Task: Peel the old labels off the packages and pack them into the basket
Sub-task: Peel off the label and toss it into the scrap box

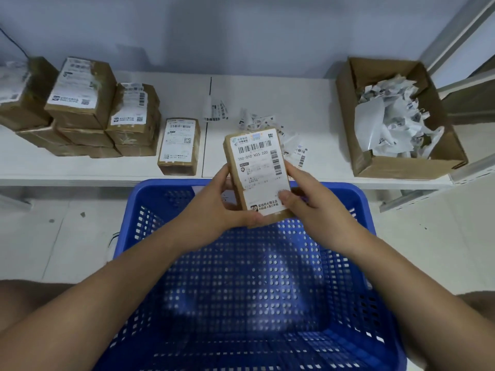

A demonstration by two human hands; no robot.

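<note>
Package, small taped cardboard box, is hovering above the blue basket; left hand is gripping its lower left edge, right hand is pinching its right side, thumb pressing the label. Likely light and stiff; label edge looks peelable. Label is reading "050-080 V05 220".

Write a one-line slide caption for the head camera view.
Both hands, left and right, hold a labelled package above the blue basket, its label still on.

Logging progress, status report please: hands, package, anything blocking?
Both hands, left and right, grip package. Label still on. Basket below, nothing blocking.
</note>
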